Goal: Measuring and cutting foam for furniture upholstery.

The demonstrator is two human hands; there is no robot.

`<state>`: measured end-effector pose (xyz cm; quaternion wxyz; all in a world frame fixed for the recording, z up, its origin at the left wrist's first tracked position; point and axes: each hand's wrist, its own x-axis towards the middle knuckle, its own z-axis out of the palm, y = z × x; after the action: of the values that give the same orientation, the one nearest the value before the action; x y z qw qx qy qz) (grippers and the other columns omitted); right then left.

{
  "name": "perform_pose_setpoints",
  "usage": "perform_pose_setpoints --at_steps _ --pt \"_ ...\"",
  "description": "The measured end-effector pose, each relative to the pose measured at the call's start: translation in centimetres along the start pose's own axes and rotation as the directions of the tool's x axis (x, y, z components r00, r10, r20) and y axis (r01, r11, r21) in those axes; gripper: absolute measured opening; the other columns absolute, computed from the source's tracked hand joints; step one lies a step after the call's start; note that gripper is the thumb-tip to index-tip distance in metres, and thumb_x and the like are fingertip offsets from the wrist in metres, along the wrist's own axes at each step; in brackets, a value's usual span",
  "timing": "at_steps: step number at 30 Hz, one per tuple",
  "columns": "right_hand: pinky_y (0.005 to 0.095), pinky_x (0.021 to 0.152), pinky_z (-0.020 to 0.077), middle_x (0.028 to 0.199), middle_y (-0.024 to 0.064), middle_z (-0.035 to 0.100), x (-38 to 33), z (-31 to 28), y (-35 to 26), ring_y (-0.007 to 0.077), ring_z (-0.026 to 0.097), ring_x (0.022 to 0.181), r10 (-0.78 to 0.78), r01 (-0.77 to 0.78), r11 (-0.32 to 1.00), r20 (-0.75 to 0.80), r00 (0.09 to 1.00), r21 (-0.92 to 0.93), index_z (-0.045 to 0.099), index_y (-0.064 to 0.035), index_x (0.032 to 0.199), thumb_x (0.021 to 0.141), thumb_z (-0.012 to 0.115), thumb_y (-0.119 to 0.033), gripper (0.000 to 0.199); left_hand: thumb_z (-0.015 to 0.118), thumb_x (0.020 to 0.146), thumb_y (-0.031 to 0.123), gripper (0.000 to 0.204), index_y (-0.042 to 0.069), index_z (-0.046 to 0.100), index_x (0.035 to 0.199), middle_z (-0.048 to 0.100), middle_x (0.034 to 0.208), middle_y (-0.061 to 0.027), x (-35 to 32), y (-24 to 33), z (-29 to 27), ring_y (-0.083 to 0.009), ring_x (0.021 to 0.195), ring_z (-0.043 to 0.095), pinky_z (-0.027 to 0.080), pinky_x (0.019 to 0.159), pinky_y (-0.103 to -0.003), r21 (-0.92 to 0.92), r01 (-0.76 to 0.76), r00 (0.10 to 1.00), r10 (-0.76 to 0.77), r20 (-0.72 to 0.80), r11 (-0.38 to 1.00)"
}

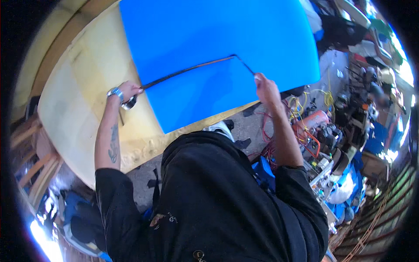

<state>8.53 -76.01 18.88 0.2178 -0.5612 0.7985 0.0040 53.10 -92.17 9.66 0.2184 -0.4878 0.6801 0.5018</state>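
Holding: bent metal rod spanned between both hands over a blue sheet, seen from head view
Table: big pale yellow worktop [83,87], curved rim toward the person, bare on the left half
Blue sheet: large blue board [218,39], flat on the table, its near corner overhanging the table edge toward the person's torso
Rod: thin dark metal rod [192,68], long leg runs from left hand up-right to a sharp bend, short leg drops to right hand; sits just above or on the sheet, cannot tell if touching
Left hand: left hand [128,90], fingers closed around the rod's left end at the sheet's left edge; wristband on the wrist; a shiny round metal piece [129,104] just below the hand, unclear what it is
Right hand: right hand [265,87], fingertips pinched together on the short leg's end, near the sheet's right part
Handling: rod looks stiff and light, probably springy over its length; narrow and smooth so could roll in the fingers; the ends, where it is held now, look the best grip; sheet looks light and bendy, likely foam or plastic
Edges: sheet's near corner unsupported; table rim close to left hand
Room: open over the sheet and left tabletop; right side crowded with wires, orange tool and clutter [318,126] on the floor, well apart from the rod
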Motion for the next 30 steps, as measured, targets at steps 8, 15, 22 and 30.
perform_pose_setpoints --at_steps 8,15,22,30 --pt "0.0446 0.062 0.0424 0.08 0.0214 0.057 -0.1 0.6 -1.0 0.0377 0.055 0.076 -0.003 0.004 0.997 -0.01 1.0 0.078 0.05 -0.0074 0.104 0.081 0.047 -0.015 0.024 0.054 0.078 0.028 0.031 0.003 0.049 0.061 0.042 0.05 -0.0029 -0.3 -0.5 -0.2 -0.0122 0.048 0.037 0.033 0.047 -0.033 0.037 -0.076 0.997 0.075 0.027 0.996" --pt "0.0437 0.061 0.0425 0.08 0.0212 0.058 -0.4 0.4 -1.3 0.0372 0.055 0.075 0.022 -0.021 0.997 -0.004 1.0 0.077 0.05 -0.0073 0.105 0.082 0.047 -0.014 0.024 0.053 0.079 0.027 0.026 0.003 0.055 0.068 0.046 0.052 -0.0042 -0.2 -0.3 -0.1 -0.0125 0.051 0.041 0.035 0.049 -0.033 0.053 -0.04 0.999 0.039 0.023 0.998" --pt "0.0464 0.062 0.0424 0.079 0.0218 0.057 -0.2 0.6 -0.8 0.0394 0.054 0.076 0.076 -0.076 0.995 0.007 0.997 0.062 0.051 -0.0125 0.102 0.08 0.047 -0.018 0.023 0.054 0.078 0.029 0.029 0.003 0.055 0.064 0.053 0.055 -0.0054 0.2 -0.9 0.2 -0.0153 0.051 0.047 0.038 0.05 -0.034 0.19 -0.111 0.993 0.119 -0.027 0.976" --pt "0.0465 0.062 0.0433 0.078 0.0205 0.057 0.6 0.4 -0.9 0.0384 0.055 0.074 -0.011 0.011 1.0 -0.039 0.999 0.01 0.051 -0.0113 0.1 0.079 0.046 -0.016 0.022 0.054 0.078 0.025 0.031 0.001 0.049 0.06 0.042 0.048 -0.0024 -0.7 0.8 -0.2 -0.0113 0.046 0.036 0.031 0.045 -0.032 0.042 -0.047 0.999 0.048 -0.022 0.998"
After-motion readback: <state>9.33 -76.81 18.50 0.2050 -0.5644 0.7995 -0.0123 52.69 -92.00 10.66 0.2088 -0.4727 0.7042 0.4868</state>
